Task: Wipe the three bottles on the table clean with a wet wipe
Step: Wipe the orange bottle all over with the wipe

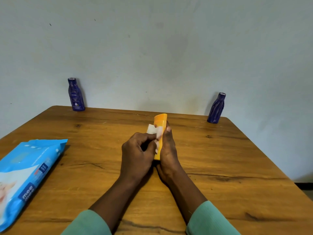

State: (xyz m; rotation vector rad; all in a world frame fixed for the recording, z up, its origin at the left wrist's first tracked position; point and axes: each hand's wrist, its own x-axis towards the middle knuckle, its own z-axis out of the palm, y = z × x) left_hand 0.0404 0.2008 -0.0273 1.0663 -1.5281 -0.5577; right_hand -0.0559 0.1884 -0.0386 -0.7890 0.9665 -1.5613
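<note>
My right hand (166, 150) grips an orange bottle (160, 122) over the middle of the wooden table (220, 158), its top end pointing away from me. My left hand (136, 151) pinches a white wet wipe (153, 130) and presses it against the bottle's left side. The lower part of the orange bottle is hidden between my hands. A dark blue bottle (75, 94) with a white label stands upright at the back left by the wall. A second dark blue bottle (216, 108) stands at the back right.
A blue pack of wet wipes (27, 173) lies flat near the table's left edge. A pale wall (152, 48) rises right behind the table. The table's right edge slants away, with floor beyond it at the far right.
</note>
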